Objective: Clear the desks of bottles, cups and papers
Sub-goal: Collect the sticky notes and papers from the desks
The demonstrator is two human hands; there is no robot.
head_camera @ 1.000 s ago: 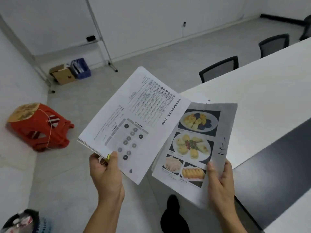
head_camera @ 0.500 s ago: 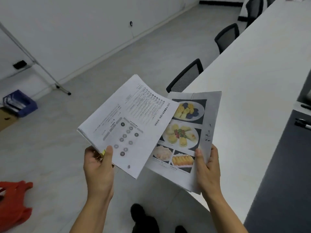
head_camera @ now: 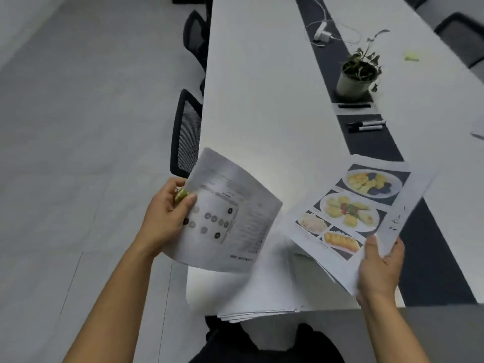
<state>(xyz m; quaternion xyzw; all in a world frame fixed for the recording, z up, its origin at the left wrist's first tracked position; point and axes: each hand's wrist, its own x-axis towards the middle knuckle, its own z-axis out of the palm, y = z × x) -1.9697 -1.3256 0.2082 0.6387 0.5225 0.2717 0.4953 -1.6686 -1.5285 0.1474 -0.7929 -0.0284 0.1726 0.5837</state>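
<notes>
A moment ago I held my two bundles of paper out over the floor, one lapping over the other. Now I have turned to face the long white desk (head_camera: 262, 100), and the bundles have come apart, one in each hand.

My left hand (head_camera: 167, 216) is closed on the printed sheets (head_camera: 230, 216), thumb on top. They curl and look blurry. A small yellow-green thing (head_camera: 181, 195) is tucked in the same hand; I cannot tell what it is. My right hand (head_camera: 379, 265) is closed on the food pictures page (head_camera: 358, 213), pinching its near corner, with more sheets under it.

Both bundles hang over the near end of the desk. Under them, at the near edge, lies a paper stack (head_camera: 259, 297), poking out past the edge. I think I am about to put all the papers together there.

Counting now. Papers: two bundles in my hands and one stack on the desk. One more paper corner (head_camera: 478, 129) shows at the right edge. Bottles: none that I can see. Cups: none. On the dark strip down the middle there is one plant pot (head_camera: 353, 79), about three markers (head_camera: 366, 124) and one white charger (head_camera: 323, 35). Two chairs (head_camera: 187, 132) stand along the left edge.
</notes>
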